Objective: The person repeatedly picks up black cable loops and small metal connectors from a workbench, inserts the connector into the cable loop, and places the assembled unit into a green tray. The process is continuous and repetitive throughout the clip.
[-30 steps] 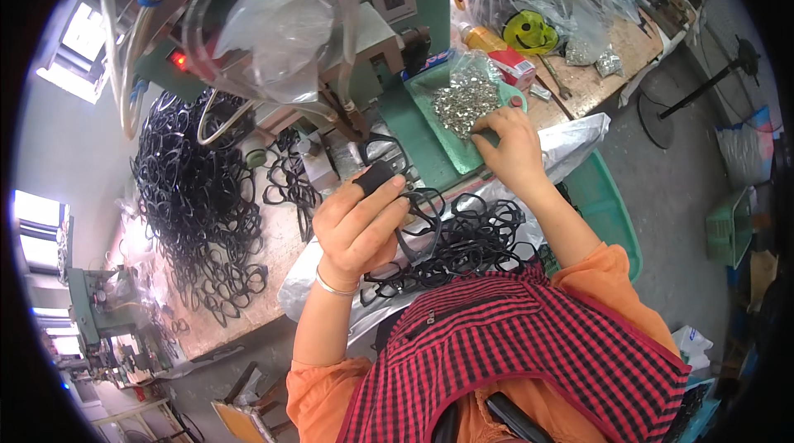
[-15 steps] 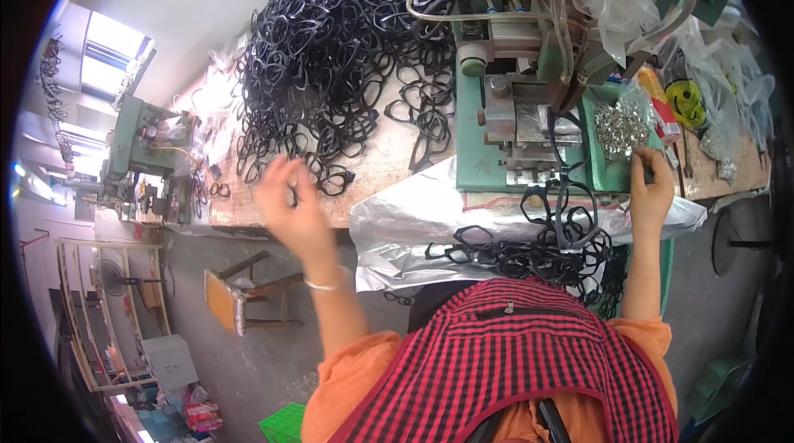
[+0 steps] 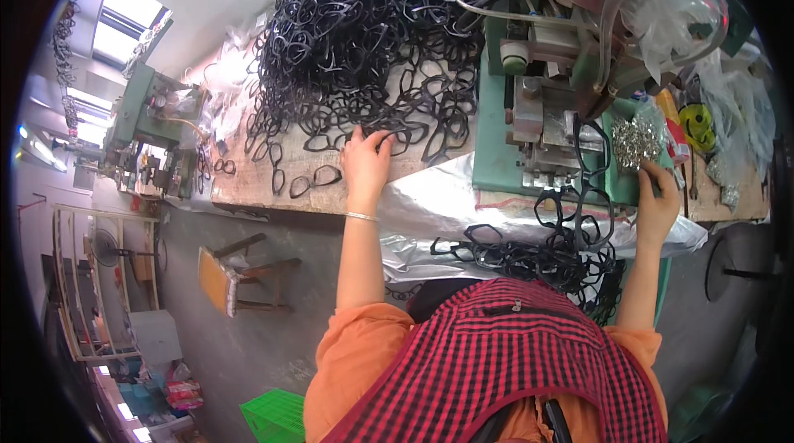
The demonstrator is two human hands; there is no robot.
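My left hand (image 3: 365,159) reaches out over the wooden bench (image 3: 256,186) and lies on the near edge of a big heap of black eyeglass frames (image 3: 364,38), fingers curled onto one frame. My right hand (image 3: 659,199) rests at the edge of a green tray (image 3: 622,186) holding small shiny metal parts (image 3: 635,140); its fingers are pinched, and whether it holds a part I cannot tell. Between my hands stands a green press machine (image 3: 538,112) with a black frame (image 3: 589,145) hanging at its front.
A second pile of black frames (image 3: 538,257) lies in my lap on silver plastic sheeting (image 3: 438,203). Clear bags (image 3: 674,21) and a yellow object (image 3: 696,122) sit at right. A wooden stool (image 3: 236,277) and a green crate (image 3: 277,414) stand on the floor at left.
My left hand left the frames near my lap, swung left to the big heap and now rests on its edge. My right hand stayed by the tray of metal parts.
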